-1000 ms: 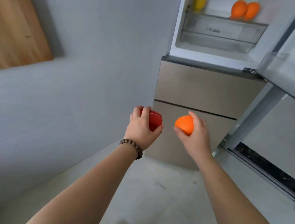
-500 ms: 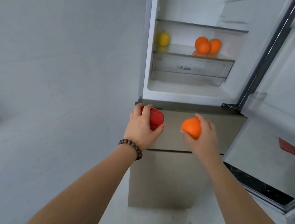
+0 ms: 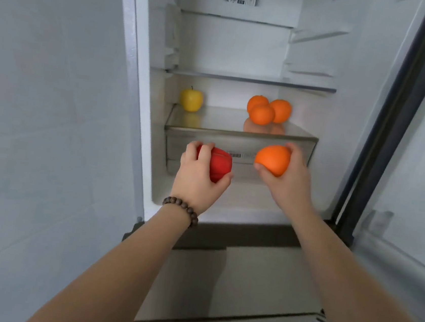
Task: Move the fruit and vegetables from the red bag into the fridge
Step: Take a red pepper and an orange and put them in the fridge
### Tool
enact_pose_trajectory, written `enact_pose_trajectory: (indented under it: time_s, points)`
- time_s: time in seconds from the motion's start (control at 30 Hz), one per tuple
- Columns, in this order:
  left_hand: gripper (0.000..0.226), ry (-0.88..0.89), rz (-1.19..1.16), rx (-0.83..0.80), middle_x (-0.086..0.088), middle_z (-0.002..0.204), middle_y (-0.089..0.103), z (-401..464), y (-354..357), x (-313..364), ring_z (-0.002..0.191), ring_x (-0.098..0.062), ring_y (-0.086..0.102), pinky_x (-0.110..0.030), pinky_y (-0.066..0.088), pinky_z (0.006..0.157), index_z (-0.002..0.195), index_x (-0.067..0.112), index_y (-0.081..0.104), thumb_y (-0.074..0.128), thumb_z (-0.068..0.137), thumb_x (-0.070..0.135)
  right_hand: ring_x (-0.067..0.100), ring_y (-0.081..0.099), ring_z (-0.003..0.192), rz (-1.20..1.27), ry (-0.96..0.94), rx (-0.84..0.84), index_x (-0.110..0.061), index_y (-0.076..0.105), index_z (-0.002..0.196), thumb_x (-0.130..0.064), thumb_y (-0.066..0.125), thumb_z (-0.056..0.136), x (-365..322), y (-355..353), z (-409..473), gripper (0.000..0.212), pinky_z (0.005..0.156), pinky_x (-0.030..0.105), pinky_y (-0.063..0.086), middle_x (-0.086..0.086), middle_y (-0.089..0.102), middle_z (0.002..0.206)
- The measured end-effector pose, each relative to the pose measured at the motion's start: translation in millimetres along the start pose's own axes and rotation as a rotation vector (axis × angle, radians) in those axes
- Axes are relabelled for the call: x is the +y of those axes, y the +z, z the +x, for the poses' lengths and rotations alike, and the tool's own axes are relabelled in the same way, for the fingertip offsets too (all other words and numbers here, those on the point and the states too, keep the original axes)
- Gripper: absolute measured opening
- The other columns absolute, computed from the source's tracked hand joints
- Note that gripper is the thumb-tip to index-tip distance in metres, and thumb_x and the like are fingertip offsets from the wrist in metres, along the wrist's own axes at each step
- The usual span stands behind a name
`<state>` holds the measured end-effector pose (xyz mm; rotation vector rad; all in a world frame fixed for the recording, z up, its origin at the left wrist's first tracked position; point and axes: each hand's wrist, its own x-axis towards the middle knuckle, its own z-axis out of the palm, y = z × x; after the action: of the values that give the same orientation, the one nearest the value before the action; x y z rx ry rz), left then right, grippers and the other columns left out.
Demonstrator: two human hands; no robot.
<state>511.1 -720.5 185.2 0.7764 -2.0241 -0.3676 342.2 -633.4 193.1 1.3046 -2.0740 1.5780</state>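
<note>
Head view, nearest first: my left hand (image 3: 199,178) is wrapped around a red fruit (image 3: 220,167), fingers over its top and thumb beneath, with a bead bracelet (image 3: 182,210) on that wrist. At about three o'clock from it, my right hand (image 3: 287,177) cups an orange (image 3: 272,159) from behind. Both are raised in front of the clear drawer (image 3: 239,148), not yet over the glass shelf (image 3: 226,121) above it.

Farther in, part of the job looks done: a yellow apple (image 3: 191,100) sits at the shelf's ten o'clock corner, and three oranges (image 3: 268,111) huddle touching each other toward two o'clock. I judge these two pieces are the ones in transit; the red bag is out of sight, so I cannot tell what remains in it.

Between apple and oranges the shelf is bare, so nothing blocks a set-down there. The fridge door (image 3: 421,131) stands open at three o'clock.
</note>
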Motion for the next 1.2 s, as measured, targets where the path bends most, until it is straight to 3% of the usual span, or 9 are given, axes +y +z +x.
enact_pose_trajectory:
  time_s: [0.17,0.33,0.43,0.53,0.8,0.93,1.07,1.13,1.2]
  points:
    - [0.069,0.055,-0.003,0.039,-0.007,0.138,0.034,55.3,30.2,2.0,0.122,-0.027,0.043,-0.029,0.041,0.096,0.134,0.016,0.041,0.070,0.077,0.043,0.029,0.049,0.113,-0.044,-0.042,0.121,-0.014,0.045,0.132,-0.030,0.079,0.068,27.7,4.0,104.5,0.075,0.094,0.023,0.033,0.016,0.038,0.129]
    - [0.070,0.077,-0.008,0.038,-0.006,0.139,0.032,86.1,50.6,-5.9,0.125,-0.026,0.041,-0.023,0.037,0.096,0.134,0.018,0.041,0.071,0.076,0.044,0.030,0.049,0.116,-0.170,0.003,0.040,-0.014,0.047,0.130,-0.037,0.079,0.068,58.8,16.1,172.6,0.074,0.092,0.037,0.040,0.012,0.053,0.127]
    - [0.070,0.081,-0.016,0.047,-0.006,0.139,0.032,97.7,57.3,-10.4,0.126,-0.025,0.041,-0.026,0.040,0.099,0.134,0.018,0.041,0.071,0.076,0.043,0.031,0.054,0.108,-0.157,0.065,-0.034,-0.011,0.045,0.124,-0.035,0.080,0.067,70.8,23.3,195.6,0.071,0.084,0.038,0.044,0.013,0.056,0.121]
    - [0.069,0.095,-0.027,0.065,-0.007,0.138,0.034,105.0,61.7,-12.8,0.125,-0.026,0.042,-0.034,0.044,0.101,0.133,0.017,0.043,0.072,0.075,0.042,0.032,0.051,0.110,-0.209,0.070,-0.071,-0.009,0.046,0.125,-0.035,0.080,0.067,78.4,28.9,214.3,0.071,0.086,0.036,0.042,0.017,0.049,0.125]
    - [0.069,0.149,-0.052,0.081,-0.005,0.137,0.035,113.3,63.1,-15.0,0.124,-0.024,0.043,-0.031,0.044,0.099,0.132,0.018,0.044,0.073,0.074,0.041,0.033,0.055,0.109,-0.238,0.048,-0.160,-0.007,0.051,0.121,-0.029,0.074,0.075,89.3,37.1,235.3,0.056,0.084,0.036,0.042,0.015,0.058,0.121]
    - [0.070,0.157,-0.063,0.081,-0.005,0.137,0.035,115.5,58.8,-18.3,0.124,-0.025,0.044,-0.035,0.046,0.098,0.132,0.018,0.044,0.073,0.074,0.041,0.032,0.055,0.108,-0.234,0.032,-0.136,-0.007,0.053,0.121,-0.028,0.074,0.074,94.0,39.7,233.2,0.056,0.080,0.029,0.037,0.016,0.060,0.119]
    - [0.071,0.153,-0.072,0.060,-0.004,0.138,0.034,114.3,55.3,-20.0,0.125,-0.024,0.043,-0.035,0.045,0.100,0.132,0.019,0.045,0.075,0.072,0.041,0.034,0.053,0.113,-0.258,0.001,-0.127,-0.005,0.047,0.128,-0.033,0.074,0.075,90.2,38.4,227.1,0.065,0.085,0.032,0.038,0.017,0.057,0.125]
    - [0.073,0.161,-0.078,0.049,-0.004,0.138,0.034,113.1,52.9,-21.6,0.126,-0.022,0.042,-0.031,0.042,0.102,0.131,0.020,0.047,0.079,0.069,0.040,0.033,0.048,0.121,-0.253,-0.001,-0.106,-0.007,0.041,0.135,-0.035,0.073,0.076,82.7,36.1,219.6,0.073,0.096,0.036,0.038,0.015,0.051,0.135]
    - [0.075,0.156,-0.102,0.040,-0.006,0.140,0.033,112.0,49.2,-22.8,0.128,-0.021,0.040,-0.027,0.037,0.103,0.131,0.023,0.049,0.082,0.065,0.039,0.031,0.045,0.125,-0.218,-0.014,-0.067,-0.009,0.038,0.139,-0.033,0.073,0.077,72.1,33.4,207.0,0.075,0.099,0.032,0.034,0.014,0.047,0.139]
